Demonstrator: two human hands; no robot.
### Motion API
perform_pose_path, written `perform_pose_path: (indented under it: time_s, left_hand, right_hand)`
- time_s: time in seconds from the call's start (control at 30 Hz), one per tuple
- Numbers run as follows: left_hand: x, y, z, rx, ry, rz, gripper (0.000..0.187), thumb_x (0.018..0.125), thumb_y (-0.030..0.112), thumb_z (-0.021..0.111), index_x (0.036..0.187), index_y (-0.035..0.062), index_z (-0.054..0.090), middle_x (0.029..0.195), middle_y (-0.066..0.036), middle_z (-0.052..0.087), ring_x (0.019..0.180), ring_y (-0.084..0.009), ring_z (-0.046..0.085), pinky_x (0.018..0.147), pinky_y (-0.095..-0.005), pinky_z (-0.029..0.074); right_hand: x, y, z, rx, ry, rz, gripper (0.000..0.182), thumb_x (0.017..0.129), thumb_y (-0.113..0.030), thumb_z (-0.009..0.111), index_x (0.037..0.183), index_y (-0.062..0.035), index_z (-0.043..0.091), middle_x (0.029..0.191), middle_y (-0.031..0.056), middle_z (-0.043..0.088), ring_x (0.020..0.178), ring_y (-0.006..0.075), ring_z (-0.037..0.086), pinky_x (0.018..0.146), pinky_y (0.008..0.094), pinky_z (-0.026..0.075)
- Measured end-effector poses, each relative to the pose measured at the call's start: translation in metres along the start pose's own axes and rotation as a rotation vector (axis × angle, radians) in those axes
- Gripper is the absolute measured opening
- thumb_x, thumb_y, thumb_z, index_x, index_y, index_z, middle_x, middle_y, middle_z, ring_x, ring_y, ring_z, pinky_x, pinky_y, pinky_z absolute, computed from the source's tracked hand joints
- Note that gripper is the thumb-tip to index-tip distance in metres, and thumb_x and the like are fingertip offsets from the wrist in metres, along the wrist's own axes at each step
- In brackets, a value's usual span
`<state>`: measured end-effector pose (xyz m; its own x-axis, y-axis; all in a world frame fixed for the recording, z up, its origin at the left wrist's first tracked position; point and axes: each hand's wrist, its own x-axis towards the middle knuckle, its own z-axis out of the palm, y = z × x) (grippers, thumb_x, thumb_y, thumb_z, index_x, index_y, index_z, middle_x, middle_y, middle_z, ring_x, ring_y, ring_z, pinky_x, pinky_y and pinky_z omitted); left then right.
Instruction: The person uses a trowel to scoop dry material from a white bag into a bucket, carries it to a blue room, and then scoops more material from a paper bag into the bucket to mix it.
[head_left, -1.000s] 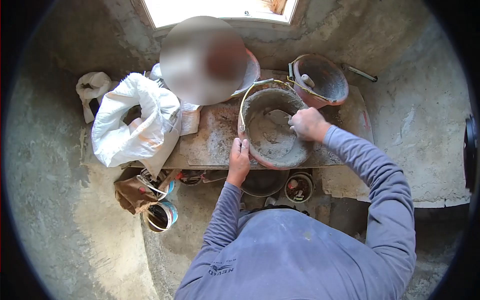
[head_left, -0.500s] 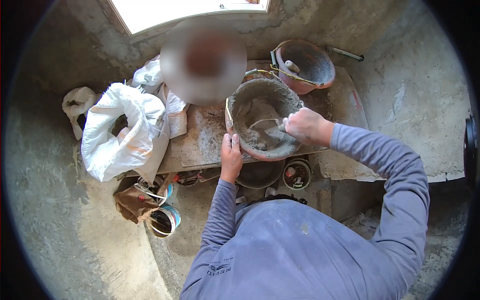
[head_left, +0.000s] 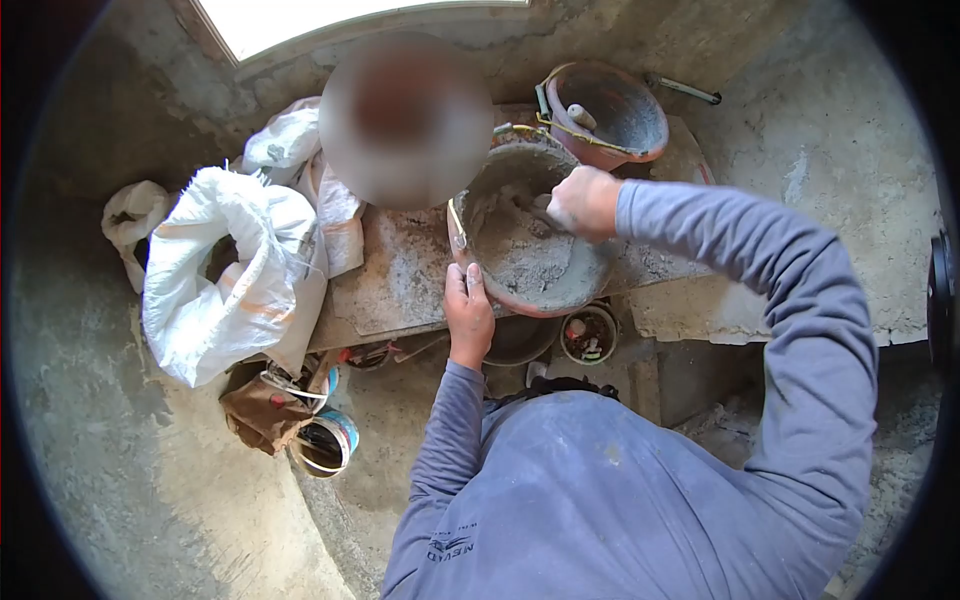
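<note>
A round bucket holds grey mortar, part smooth and part crumbly. My left hand grips the near left side of its rim, fingers up against the wall. Over the far right part of the bucket, my right hand is closed round the handle of a trowel. The trowel's blade is mostly hidden by the mortar and the hand. A wire bail hangs at the bucket's left side.
Behind stands a second bucket with a handled tool in it. White sacks lie left on the board. Small pails and a tub of bits sit below. A tube lies by the wall.
My right hand has moved up and left over the bucket with the trowel, and the mortar's surface is churned. My left hand has stayed on the rim. The whole view has shifted slightly.
</note>
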<state>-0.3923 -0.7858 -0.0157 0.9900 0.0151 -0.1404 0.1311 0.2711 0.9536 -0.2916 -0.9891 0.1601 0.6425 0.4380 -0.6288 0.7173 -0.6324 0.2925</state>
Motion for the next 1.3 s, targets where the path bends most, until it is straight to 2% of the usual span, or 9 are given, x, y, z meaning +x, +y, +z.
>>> perform_pose_path:
  time_s: [0.17,0.23,0.37,0.7,0.87,1.0,1.1,1.17,1.3]
  left_hand:
    - [0.006,0.001,-0.001,0.021,-0.012,0.03,0.024,0.109,0.021,0.048,0.09,0.0061,0.048,0.08,0.001,0.047,0.073,-0.0082,0.039,0.065,-0.0277,0.039]
    - [0.008,0.008,-0.005,-0.004,-0.049,-0.006,0.024,0.109,0.021,0.048,0.09,0.0059,0.048,0.081,0.001,0.047,0.073,-0.0081,0.04,0.066,-0.0277,0.039]
    - [0.013,0.014,-0.01,0.038,-0.105,-0.031,0.022,0.11,0.022,0.046,0.093,0.0087,0.048,0.083,0.005,0.044,0.072,-0.0038,0.039,0.062,-0.0229,0.038]
    - [0.016,0.034,-0.01,0.024,-0.102,-0.118,0.024,0.11,0.022,0.047,0.091,0.0081,0.048,0.083,0.005,0.042,0.075,-0.005,0.035,0.066,-0.0228,0.036]
    - [0.015,0.021,-0.021,-0.075,-0.122,-0.197,0.029,0.11,0.022,0.044,0.134,0.0064,0.051,0.116,-0.002,0.06,0.098,-0.0085,0.059,0.082,-0.0252,0.052]
    - [0.016,0.022,-0.018,-0.074,-0.096,-0.142,0.038,0.11,0.022,0.043,0.144,0.0048,0.045,0.132,-0.006,0.058,0.109,-0.0128,0.061,0.092,-0.0302,0.053]
    - [0.015,0.03,-0.013,-0.165,-0.043,-0.201,0.029,0.11,0.021,0.046,0.133,0.004,0.051,0.122,-0.004,0.059,0.106,-0.0101,0.057,0.09,-0.0271,0.05]
    - [0.016,0.023,-0.021,-0.182,-0.098,-0.202,0.048,0.11,0.023,0.044,0.152,0.0032,0.036,0.144,-0.011,0.053,0.122,-0.0203,0.059,0.102,-0.0371,0.051]
    - [0.015,0.025,-0.018,-0.172,-0.065,-0.207,0.046,0.11,0.023,0.043,0.151,0.0028,0.038,0.146,-0.011,0.052,0.128,-0.0225,0.056,0.106,-0.0383,0.049]
  right_hand:
    - [0.011,0.032,-0.008,0.178,-0.297,-0.153,0.048,0.079,-0.028,0.078,0.115,-0.0001,0.062,0.09,0.0167,0.072,0.081,0.031,0.072,0.072,0.0413,0.059]
    - [0.011,0.037,-0.016,0.426,-0.509,-0.019,0.055,0.079,-0.037,0.083,0.107,0.0051,0.062,0.088,0.0202,0.07,0.08,0.0341,0.071,0.069,0.0427,0.057]
    - [-0.014,0.041,-0.012,0.766,-0.643,0.102,0.044,0.085,-0.038,0.079,0.085,0.0037,0.067,0.074,0.0108,0.067,0.064,0.0195,0.065,0.053,0.0345,0.049]
    - [-0.042,0.011,0.054,1.578,-0.504,0.194,0.037,0.094,-0.03,0.07,0.074,0.0005,0.064,0.068,0.0078,0.061,0.054,0.0153,0.052,0.049,0.0318,0.042]
    - [-0.038,0.013,0.071,1.947,-0.505,0.326,0.029,0.096,-0.027,0.067,0.083,-0.0019,0.066,0.068,0.0041,0.06,0.052,0.011,0.053,0.042,0.0261,0.039]
    - [-0.037,0.023,0.089,2.201,-0.64,0.319,0.023,0.101,-0.024,0.059,0.104,-0.0011,0.06,0.073,0.0035,0.058,0.052,0.0078,0.053,0.038,0.0199,0.041]
    - [-0.04,0.022,0.093,2.422,-0.754,0.309,0.016,0.101,-0.018,0.054,0.107,-0.0033,0.052,0.078,0.0061,0.057,0.058,0.009,0.055,0.04,0.019,0.042]
    - [-0.038,0.025,0.108,2.474,-0.801,0.203,0.018,0.103,-0.021,0.05,0.109,-0.0033,0.049,0.081,0.006,0.055,0.06,0.0081,0.053,0.041,0.0181,0.043]
    - [-0.044,0.037,0.114,2.623,-0.842,0.12,0.027,0.106,-0.028,0.044,0.108,-0.0014,0.049,0.084,0.0035,0.051,0.06,0.007,0.051,0.042,0.0169,0.042]
